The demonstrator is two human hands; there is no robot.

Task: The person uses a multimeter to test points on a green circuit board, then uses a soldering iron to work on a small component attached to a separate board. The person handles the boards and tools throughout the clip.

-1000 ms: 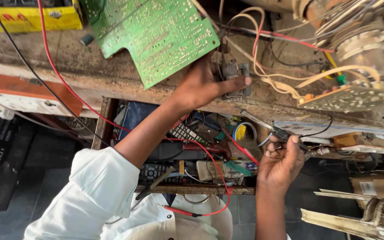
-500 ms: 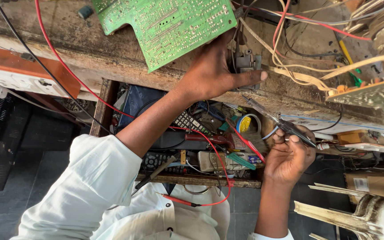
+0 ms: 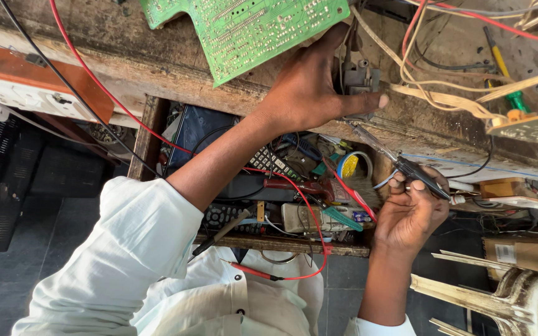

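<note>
My left hand [image 3: 309, 93] lies at upper centre of the frame, flat on the bench [image 3: 157, 68], fingers spread loosely. It presses against a small grey part [image 3: 361, 76] that stands just right of the palm. The thumb stretches out to the right beneath that part, and the fingertips reach up to the lower right corner of the green board [image 3: 250, 28]. The hand is not clenched; it steadies the part rather than wrapping it.

My right hand [image 3: 411, 211] sits at lower right of centre, fingers curled tight around a dark slim tool [image 3: 406, 165]. The tool slants up and to the left, its thin metal tip pointing toward the grey part and ending just below my left thumb. I cannot tell whether the tip touches anything.

Pale ribbon wires [image 3: 449, 99] run from the grey part off to the right, over the bench edge. A red lead [image 3: 94, 81] sweeps down from the top left, crosses behind my left forearm and loops under it toward a red probe [image 3: 250, 272] near my shirt. Below the bench, in the middle of the frame, an open drawer [image 3: 281, 242] holds a remote, a brush, a roll of tape and odd tools, all jumbled together. A white socket strip [image 3: 26, 93] sits at the left edge.
</note>
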